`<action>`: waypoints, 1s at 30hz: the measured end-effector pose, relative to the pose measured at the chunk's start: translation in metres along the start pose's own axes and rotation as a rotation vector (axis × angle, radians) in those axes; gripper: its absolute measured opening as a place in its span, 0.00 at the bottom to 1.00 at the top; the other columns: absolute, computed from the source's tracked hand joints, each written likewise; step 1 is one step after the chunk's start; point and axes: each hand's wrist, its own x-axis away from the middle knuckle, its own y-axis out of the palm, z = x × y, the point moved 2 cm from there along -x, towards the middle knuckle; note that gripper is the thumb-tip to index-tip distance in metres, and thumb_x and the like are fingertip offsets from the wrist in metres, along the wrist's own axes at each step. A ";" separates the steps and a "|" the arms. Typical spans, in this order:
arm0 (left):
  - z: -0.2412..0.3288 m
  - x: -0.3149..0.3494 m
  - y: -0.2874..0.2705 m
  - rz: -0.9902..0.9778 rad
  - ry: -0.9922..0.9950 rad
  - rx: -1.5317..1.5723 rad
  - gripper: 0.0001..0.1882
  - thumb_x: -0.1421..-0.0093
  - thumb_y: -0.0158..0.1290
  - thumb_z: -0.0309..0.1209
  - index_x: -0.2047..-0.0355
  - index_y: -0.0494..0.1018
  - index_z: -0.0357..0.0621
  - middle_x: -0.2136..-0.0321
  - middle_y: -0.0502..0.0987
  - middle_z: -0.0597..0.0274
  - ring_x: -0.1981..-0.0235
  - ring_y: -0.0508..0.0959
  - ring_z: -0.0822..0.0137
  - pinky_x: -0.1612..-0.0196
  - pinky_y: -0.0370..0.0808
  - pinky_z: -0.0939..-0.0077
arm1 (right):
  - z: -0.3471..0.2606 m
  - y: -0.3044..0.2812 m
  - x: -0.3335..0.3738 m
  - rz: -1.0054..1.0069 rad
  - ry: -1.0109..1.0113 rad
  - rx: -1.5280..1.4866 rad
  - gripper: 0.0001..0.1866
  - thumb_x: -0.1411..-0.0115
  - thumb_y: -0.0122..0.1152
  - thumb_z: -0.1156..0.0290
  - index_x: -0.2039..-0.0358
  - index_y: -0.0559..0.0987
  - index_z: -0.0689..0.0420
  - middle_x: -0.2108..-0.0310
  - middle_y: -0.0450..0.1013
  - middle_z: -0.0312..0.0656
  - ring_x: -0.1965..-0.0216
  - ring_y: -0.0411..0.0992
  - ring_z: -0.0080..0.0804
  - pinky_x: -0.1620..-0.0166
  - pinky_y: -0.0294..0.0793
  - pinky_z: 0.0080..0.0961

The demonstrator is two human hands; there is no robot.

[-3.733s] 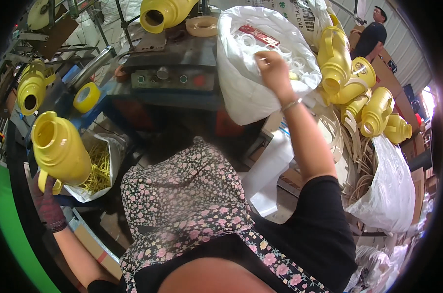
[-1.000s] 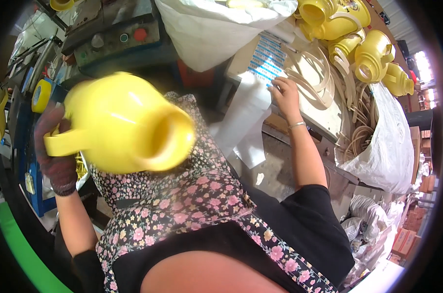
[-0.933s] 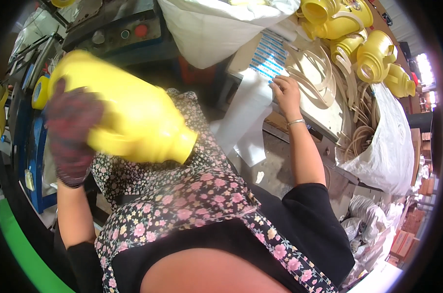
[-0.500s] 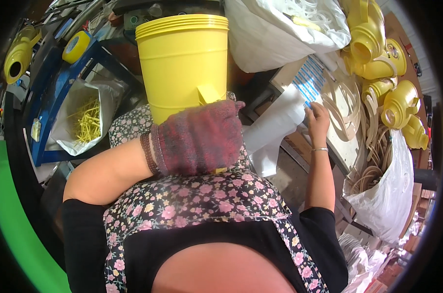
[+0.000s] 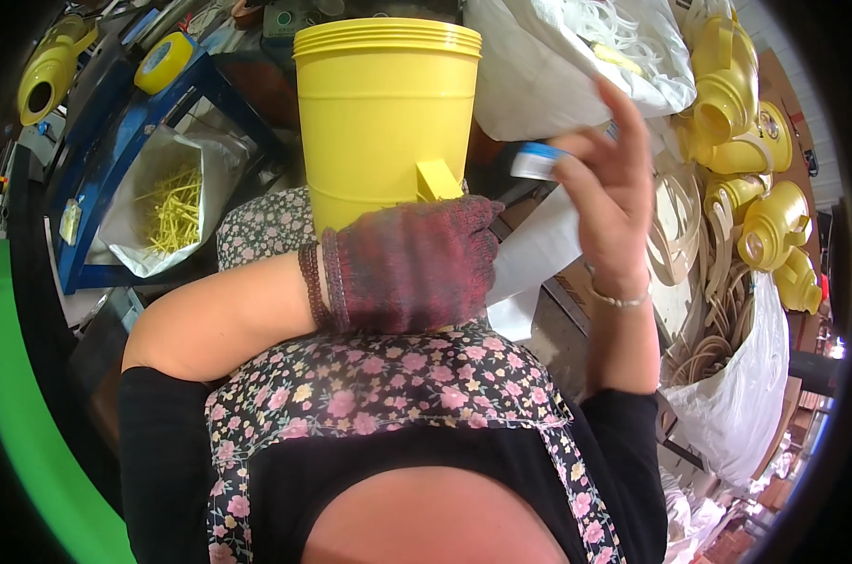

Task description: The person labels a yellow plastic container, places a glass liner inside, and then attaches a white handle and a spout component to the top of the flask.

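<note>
My left hand (image 5: pixel 412 268), in a dark red knitted glove, wraps over the lower part of a yellow plastic bucket (image 5: pixel 383 122). The bucket leans on my lap with its ribbed rim away from me, and a short yellow spout or lug (image 5: pixel 437 180) sticks up beside the glove. The glove hides the bucket's near end. My bare right hand (image 5: pixel 616 193) is raised to the right of the bucket, slightly blurred. Between its thumb and index finger it pinches a small blue-and-white sticker (image 5: pixel 539 161). Behind that wrist hangs a white backing sheet (image 5: pixel 543 246).
A white sack (image 5: pixel 520 80) of pale translucent rings stands at the far right. Yellow plastic vessels (image 5: pixel 773 226) and beige straps (image 5: pixel 717 315) crowd the right side. On the left, a blue frame (image 5: pixel 97 188) carries a yellow tape roll (image 5: pixel 165 64) beside a bag (image 5: pixel 130 211) of yellow strips.
My right hand has come off the sticker sheet and moved up and toward the bucket with a sticker in its fingers. My left hand keeps hold; the whole view has shifted slightly.
</note>
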 end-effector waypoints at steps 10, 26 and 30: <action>-0.002 0.006 -0.020 0.028 -0.127 0.228 0.08 0.50 0.51 0.33 0.74 0.73 0.43 0.76 0.75 0.56 0.69 0.75 0.61 0.67 0.74 0.69 | 0.025 0.077 -0.049 -0.177 0.145 0.356 0.40 0.47 0.68 0.73 0.36 0.58 0.60 0.76 0.71 0.36 0.74 0.70 0.18 0.68 0.71 0.18; -0.145 0.271 -0.143 0.359 -1.214 -0.188 0.22 0.45 0.57 0.39 0.52 0.73 0.45 0.51 0.74 0.52 0.48 0.73 0.52 0.44 0.69 0.60 | 0.058 0.084 -0.018 -0.364 0.565 -0.154 0.42 0.52 0.67 0.63 0.39 0.62 0.66 0.45 0.69 0.50 0.45 0.69 0.45 0.44 0.70 0.42; -0.190 0.354 -0.218 0.089 -1.586 -0.578 0.28 0.43 0.54 0.42 0.45 0.65 0.45 0.45 0.69 0.48 0.47 0.71 0.47 0.44 0.69 0.59 | 0.081 0.071 0.005 -0.122 0.775 -0.586 0.35 0.45 0.59 0.51 0.41 0.66 0.55 0.49 0.72 0.42 0.52 0.72 0.44 0.54 0.75 0.40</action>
